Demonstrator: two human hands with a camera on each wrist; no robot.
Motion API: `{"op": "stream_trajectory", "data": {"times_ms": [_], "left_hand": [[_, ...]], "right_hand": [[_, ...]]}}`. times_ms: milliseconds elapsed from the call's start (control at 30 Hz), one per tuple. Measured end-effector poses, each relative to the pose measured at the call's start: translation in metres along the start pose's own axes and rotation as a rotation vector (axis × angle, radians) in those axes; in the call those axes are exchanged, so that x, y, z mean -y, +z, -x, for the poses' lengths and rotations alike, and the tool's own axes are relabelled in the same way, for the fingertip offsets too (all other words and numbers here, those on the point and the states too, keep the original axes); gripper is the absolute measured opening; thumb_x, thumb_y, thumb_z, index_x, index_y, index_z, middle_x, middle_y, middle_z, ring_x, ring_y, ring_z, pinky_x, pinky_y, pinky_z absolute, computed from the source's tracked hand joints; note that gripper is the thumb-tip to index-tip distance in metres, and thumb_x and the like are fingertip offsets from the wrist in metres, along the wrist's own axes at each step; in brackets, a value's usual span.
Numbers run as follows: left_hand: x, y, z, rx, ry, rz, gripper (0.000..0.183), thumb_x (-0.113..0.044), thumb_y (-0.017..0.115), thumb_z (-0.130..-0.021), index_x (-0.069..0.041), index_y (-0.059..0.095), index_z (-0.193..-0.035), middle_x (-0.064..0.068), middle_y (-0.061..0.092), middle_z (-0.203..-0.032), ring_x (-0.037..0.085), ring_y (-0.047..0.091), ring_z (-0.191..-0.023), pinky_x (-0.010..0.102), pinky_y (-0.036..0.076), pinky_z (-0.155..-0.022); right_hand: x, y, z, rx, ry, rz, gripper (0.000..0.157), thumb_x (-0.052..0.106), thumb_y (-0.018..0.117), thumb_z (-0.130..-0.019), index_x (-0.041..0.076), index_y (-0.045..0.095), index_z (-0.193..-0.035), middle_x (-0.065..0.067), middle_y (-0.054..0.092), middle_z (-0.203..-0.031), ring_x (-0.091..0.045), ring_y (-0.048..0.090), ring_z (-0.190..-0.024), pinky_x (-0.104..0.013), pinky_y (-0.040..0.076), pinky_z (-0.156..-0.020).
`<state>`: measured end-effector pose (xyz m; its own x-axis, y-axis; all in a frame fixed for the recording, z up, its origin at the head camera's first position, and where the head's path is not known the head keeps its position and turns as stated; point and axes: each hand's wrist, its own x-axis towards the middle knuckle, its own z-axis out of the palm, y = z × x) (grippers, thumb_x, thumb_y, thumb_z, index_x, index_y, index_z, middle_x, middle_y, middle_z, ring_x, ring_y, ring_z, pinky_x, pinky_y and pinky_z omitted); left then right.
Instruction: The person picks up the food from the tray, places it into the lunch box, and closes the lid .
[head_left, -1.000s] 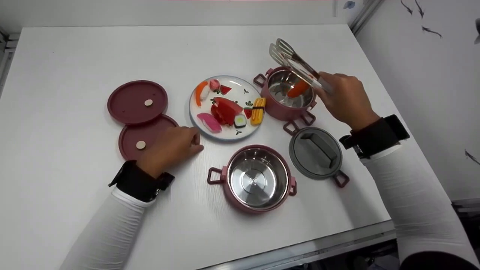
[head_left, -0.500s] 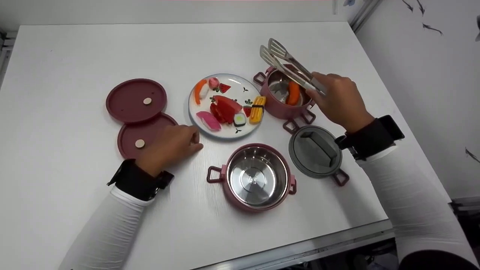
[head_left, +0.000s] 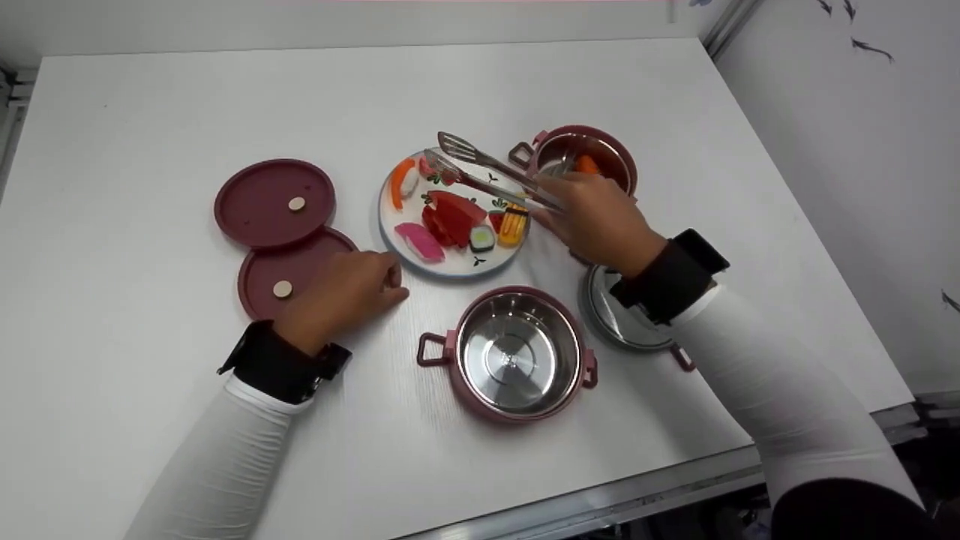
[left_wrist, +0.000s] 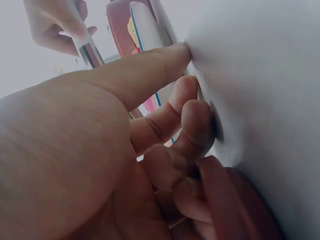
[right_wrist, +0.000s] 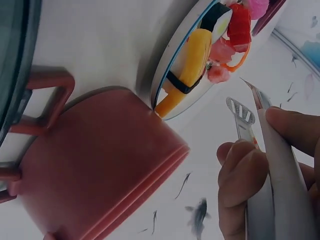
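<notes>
My right hand (head_left: 604, 225) grips metal slotted tongs (head_left: 506, 169). Their spread tips hang above the back of a white plate (head_left: 459, 268); nothing shows between them. Toy sushi lies on that plate, including a pink-topped piece (head_left: 421, 242) and a yellow piece with a dark band (head_left: 514, 225). Behind the right hand, a small maroon pot (head_left: 628, 154) holds an orange, carrot-like piece (head_left: 587, 164), partly hidden by the hand. My left hand (head_left: 341, 296) rests on the table with loosely bent fingers, beside and partly over a maroon disc (head_left: 259, 274). It holds nothing.
A larger maroon pot (head_left: 471, 401) with a steel inside stands in front of the plate. The grey lid (head_left: 630, 322) lies right of it, partly under my right forearm. Another maroon disc (head_left: 262, 214) overlaps the first at the left.
My right hand has moved left with the tongs, from over the small pot to over the plate. The orange piece, let go by the tongs, lies in the small pot. The left hand stays put.
</notes>
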<state>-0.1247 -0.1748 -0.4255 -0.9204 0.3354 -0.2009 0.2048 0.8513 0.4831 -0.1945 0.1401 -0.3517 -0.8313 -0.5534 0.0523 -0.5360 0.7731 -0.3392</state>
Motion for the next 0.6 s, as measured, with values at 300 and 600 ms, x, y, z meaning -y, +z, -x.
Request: {"op": "stream_trajectory", "data": {"times_ms": [300,600], "left_hand": [[-0.009,0.000,-0.003,0.008,0.013,-0.021,0.013,-0.027,0.067,-0.093,-0.015,0.065,-0.091,0.001,0.065,-0.084,0.021,0.058,-0.080,0.035,0.045,-0.073],[-0.011,0.003,-0.004,0.006,0.018,-0.067,0.013,-0.028,0.066,-0.093,-0.015,0.065,-0.091,0.000,0.065,-0.083,0.021,0.059,-0.078,0.036,0.045,-0.071]], "right_hand": [[0.001,0.003,-0.003,0.069,0.072,0.040,0.051,0.026,0.068,-0.095,0.008,0.055,-0.141,-0.015,0.069,-0.121,-0.028,0.067,-0.102,-0.044,0.056,-0.090],[-0.001,0.010,-0.005,0.075,0.092,0.052,0.047,0.027,0.070,-0.094,0.010,0.058,-0.137,-0.014,0.071,-0.114,-0.028,0.068,-0.098,-0.044,0.056,-0.091]]}}
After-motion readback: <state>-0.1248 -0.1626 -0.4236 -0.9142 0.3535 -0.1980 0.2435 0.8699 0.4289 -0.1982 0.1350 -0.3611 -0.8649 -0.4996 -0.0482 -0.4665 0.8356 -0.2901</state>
